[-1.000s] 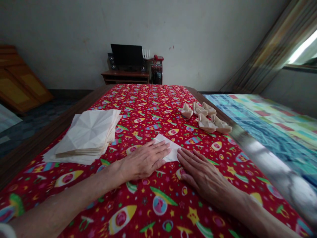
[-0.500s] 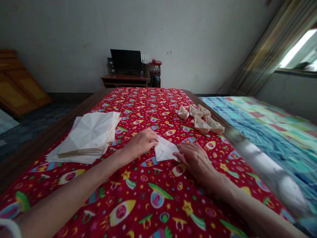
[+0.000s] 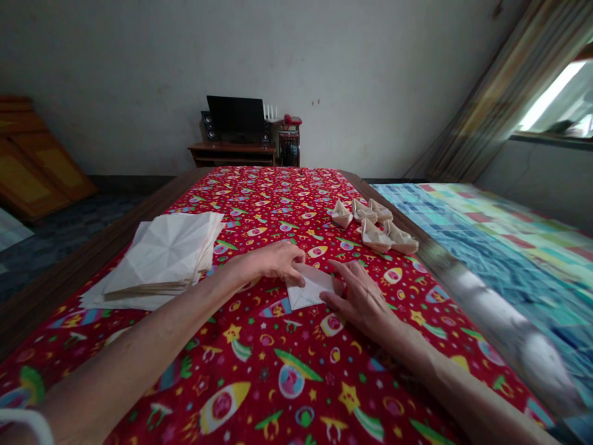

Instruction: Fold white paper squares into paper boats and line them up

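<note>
A small folded white paper lies on the red patterned tablecloth in the middle of the table. My left hand pinches its upper left edge with curled fingers. My right hand holds its right side, fingers bent round the edge. A stack of creased white sheets sits to the left of my left hand. Several finished folded paper boats are grouped at the far right of the cloth.
The dark wooden table edge runs along the left. A bed with a blue-green patchwork cover adjoins on the right. A low cabinet with a screen and speakers stands at the far wall, curtains at right.
A second ago both hands lay flat, pressing the paper down. Since then they have curled and gripped its edges, and the paper now looks smaller and more folded.
</note>
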A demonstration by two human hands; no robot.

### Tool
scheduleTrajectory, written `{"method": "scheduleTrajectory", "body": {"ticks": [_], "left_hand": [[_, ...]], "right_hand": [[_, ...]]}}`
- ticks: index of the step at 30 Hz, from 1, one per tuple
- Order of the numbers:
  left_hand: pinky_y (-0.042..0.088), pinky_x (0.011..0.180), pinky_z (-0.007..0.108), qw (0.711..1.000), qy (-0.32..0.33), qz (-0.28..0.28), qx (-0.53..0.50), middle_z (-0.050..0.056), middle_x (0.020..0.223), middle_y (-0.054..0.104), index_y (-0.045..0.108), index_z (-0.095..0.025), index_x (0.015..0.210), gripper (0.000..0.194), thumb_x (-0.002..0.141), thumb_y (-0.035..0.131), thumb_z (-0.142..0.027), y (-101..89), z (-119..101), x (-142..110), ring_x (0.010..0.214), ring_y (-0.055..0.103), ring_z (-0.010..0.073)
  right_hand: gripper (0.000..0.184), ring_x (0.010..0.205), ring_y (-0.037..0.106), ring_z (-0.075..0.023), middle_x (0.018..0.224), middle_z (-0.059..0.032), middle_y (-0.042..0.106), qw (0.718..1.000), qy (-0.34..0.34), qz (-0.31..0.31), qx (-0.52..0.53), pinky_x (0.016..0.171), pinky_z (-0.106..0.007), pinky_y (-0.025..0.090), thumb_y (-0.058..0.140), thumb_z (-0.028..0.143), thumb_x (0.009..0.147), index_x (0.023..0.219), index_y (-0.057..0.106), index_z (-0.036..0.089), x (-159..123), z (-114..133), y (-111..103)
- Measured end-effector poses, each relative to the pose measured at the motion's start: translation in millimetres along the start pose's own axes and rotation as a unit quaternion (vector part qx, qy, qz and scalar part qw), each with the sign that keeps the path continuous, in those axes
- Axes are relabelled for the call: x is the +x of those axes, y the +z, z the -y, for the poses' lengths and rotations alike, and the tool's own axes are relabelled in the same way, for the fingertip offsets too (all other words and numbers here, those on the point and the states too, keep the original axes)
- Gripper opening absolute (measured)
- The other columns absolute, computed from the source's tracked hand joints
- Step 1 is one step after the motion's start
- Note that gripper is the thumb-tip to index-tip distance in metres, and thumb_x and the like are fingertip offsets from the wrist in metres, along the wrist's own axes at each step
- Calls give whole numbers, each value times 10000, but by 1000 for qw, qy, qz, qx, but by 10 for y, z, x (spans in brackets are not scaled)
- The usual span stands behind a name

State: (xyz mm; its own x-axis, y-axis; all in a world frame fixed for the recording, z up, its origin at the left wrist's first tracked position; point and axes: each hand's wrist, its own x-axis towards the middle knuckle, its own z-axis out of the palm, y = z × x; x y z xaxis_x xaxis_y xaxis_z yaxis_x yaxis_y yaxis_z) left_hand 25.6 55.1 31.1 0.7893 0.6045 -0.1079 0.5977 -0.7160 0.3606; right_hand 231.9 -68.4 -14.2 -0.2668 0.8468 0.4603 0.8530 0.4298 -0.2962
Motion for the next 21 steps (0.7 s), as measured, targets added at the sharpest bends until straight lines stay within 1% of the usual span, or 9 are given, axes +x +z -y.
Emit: {"method": "scheduleTrajectory", "body": {"ticks": [3, 6, 9, 10, 12, 14, 16, 18, 21], "left_hand": [[331, 538, 209, 999, 17, -1, -32, -24, 671, 542, 577, -158, 606, 277, 602, 716, -398, 15, 36, -31, 652, 509, 134], [327, 500, 191, 998, 6, -22, -58, -41, 647, 558, 593, -162, 679, 186, 696, 645, -339, 61, 20, -159, 595, 513, 108], [353, 514, 189, 994, -4, -72, -83, -39, 628, 590, 604, -160, 707, 120, 756, 610, -270, 86, -62, -305, 587, 542, 108], [369, 542, 195, 991, 2, -105, -80, -32, 644, 604, 611, -160, 707, 100, 760, 617, -244, 86, -93, -345, 612, 555, 114], [399, 623, 219, 979, 33, -198, -38, -10, 703, 624, 620, -161, 714, 77, 775, 627, -207, 73, -147, -409, 684, 571, 132], [412, 708, 253, 951, 75, -298, 36, 11, 765, 631, 612, -165, 732, 84, 808, 617, -200, 51, -184, -462, 759, 568, 152], [409, 761, 287, 920, 98, -363, 113, 25, 809, 635, 597, -169, 762, 88, 844, 580, -193, 38, -202, -513, 810, 558, 170], [402, 791, 316, 901, 103, -382, 177, 32, 842, 636, 585, -171, 796, 90, 870, 535, -179, 55, -205, -561, 849, 548, 186], [397, 790, 330, 901, 101, -347, 239, 35, 863, 625, 573, -170, 822, 102, 888, 495, -163, 152, -199, -621, 871, 534, 198]], "right_hand": [[452, 862, 539, -207, 975, -74, 558, 999, 22, 31, 9, 687, -315, 457, 596, 394, 816, 1217, 489, 216, 38, -10, -39], [332, 749, 553, -157, 911, -35, 583, 996, 57, 64, 40, 627, -264, 423, 616, 370, 790, 1082, 569, 221, 99, -1, -73], [120, 582, 502, -109, 693, 20, 569, 987, 92, 115, 64, 515, -217, 334, 618, 309, 758, 780, 604, 192, 188, 14, -91], [142, 536, 471, -98, 609, 32, 533, 985, 92, 125, 70, 489, -212, 301, 609, 285, 756, 667, 570, 182, 224, 20, -99], [240, 513, 439, -91, 546, 34, 486, 991, 57, 101, 73, 480, -215, 277, 590, 246, 768, 557, 501, 173, 302, 37, -131], [211, 577, 467, -107, 608, 8, 527, 999, -17, 18, 43, 529, -227, 310, 570, 219, 796, 596, 525, 168, 377, 63, -184], [167, 674, 494, -141, 695, -28, 578, 993, -95, -67, -33, 613, -258, 339, 534, 205, 842, 686, 575, 161, 433, 96, -238], [183, 717, 484, -165, 730, -45, 597, 975, -153, -109, -114, 664, -292, 335, 490, 193, 884, 741, 598, 160, 450, 129, -265], [205, 717, 450, -175, 737, -43, 591, 961, -199, -78, -174, 668, -311, 317, 466, 200, 915, 763, 599, 165, 400, 153, -219]]}}
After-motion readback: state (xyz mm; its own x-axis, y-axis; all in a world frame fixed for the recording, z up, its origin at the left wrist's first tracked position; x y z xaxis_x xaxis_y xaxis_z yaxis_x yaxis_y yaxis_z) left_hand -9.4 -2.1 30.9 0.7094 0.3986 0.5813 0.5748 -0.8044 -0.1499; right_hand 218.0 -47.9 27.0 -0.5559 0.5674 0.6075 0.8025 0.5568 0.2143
